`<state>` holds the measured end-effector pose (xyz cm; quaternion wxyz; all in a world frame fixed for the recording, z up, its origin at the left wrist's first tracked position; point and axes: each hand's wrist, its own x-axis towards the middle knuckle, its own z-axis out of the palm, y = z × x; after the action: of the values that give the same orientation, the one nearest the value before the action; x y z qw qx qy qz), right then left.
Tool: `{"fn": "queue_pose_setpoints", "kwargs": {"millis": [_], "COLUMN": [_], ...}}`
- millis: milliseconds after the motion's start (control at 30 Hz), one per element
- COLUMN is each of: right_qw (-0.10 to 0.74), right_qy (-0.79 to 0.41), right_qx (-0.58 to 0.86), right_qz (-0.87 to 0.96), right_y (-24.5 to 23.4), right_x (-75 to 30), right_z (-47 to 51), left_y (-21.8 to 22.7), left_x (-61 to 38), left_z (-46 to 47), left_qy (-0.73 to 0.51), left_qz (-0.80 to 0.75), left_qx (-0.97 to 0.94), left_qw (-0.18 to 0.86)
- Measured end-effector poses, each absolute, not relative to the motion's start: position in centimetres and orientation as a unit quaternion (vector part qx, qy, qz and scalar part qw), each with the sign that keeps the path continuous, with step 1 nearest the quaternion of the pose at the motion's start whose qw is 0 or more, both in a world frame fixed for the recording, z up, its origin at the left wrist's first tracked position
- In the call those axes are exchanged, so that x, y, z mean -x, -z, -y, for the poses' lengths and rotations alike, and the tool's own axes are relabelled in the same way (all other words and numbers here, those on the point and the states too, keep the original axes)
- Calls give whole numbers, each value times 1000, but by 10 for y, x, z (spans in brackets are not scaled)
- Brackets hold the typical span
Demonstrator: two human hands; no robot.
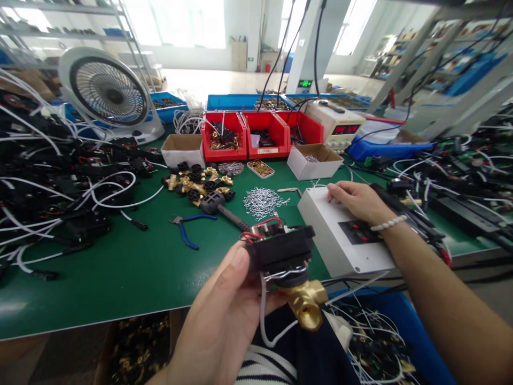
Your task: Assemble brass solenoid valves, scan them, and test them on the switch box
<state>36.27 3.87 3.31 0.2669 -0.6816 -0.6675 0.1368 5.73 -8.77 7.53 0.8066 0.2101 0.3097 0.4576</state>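
Head view shows the left hand point(222, 305) with its grip closed on a black housing point(280, 248), the thumb on the near side wall and the fingers wrapped beneath. The housing is held up in front of the body, above the near edge of the green worktop point(132, 289). Red wires point(252, 234) stand out at its top, a silver wire clip point(286, 272) crosses its neck, and a brass fitting point(306, 305) hangs below, one threaded opening facing the camera. A white cable point(263, 315) loops down beside the fingers.

The right hand point(352, 199) rests on the white box point(320, 224), its grip narrow, fingers curled and thumb close to the forefinger at the far left part of the top. Something small shows at the fingertips; whether they pinch it, I cannot tell.

Beyond the housing lie a pile of silver clips point(262, 203) and a black-headed tool point(214, 203); blue-handled cutters point(186, 230) lie farther left.
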Motion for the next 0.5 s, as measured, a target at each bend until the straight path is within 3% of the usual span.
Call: {"fn": "queue_pose_setpoints", "kwargs": {"millis": [500], "right_qw": [263], "right_qy": [-134], "right_qx": [685], "right_qz": [666], "right_y": [-35], "right_x": [-361], "right_z": [-38], "left_y": [-76], "left_x": [-64], "left_z": [88], "left_qy": [-473], "left_qz": [-253], "left_qx": [-214], "left_qw": [817]}}
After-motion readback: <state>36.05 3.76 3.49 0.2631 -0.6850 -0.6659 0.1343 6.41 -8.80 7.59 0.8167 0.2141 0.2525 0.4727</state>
